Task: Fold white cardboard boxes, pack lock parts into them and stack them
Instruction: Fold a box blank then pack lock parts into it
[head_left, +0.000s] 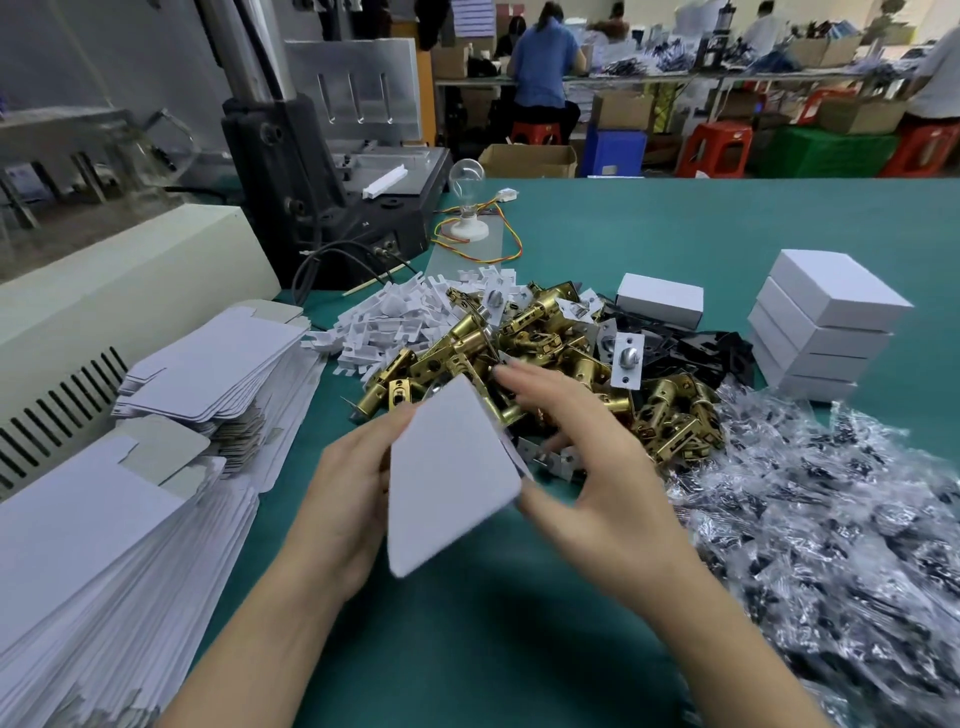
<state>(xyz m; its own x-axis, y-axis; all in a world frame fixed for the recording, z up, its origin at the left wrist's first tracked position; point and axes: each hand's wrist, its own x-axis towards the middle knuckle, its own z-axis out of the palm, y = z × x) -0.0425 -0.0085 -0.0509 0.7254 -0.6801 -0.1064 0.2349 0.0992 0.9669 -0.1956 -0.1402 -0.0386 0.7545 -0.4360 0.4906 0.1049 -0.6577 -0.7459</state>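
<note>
Setting: a green work table (675, 223) is seen from above, with a grey machine (322, 171) and a bare light bulb (467, 176) at its far left side.
Left hand (348, 499): curled around the left side of a white cardboard box (447, 478), which is gripped and held tilted above the table.
White cardboard box: held at the centre of the view, just in front of the parts pile, with one broad plain face turned towards the camera.
Right hand (587, 467): blurred, with the fingers spread over the parts pile and the thumb close to the box's right edge; whether anything is grasped cannot be told.
Brass latches (545, 353): heaped in a loose pile behind the hands, with silver face plates mixed in.
White plastic pieces (395, 317): piled to the left of the latches.
Black parts (691, 348): lying to the right of the latches.
Clear bags (831, 519): spread in a crinkled mass at the right, with small dark items inside.
Closed boxes (821, 332): stacked four high at the far right.
Single closed box (660, 299): set behind the pile, near the stack.
Flat box blanks (104, 545): laid in fanned stacks along the left edge.
</note>
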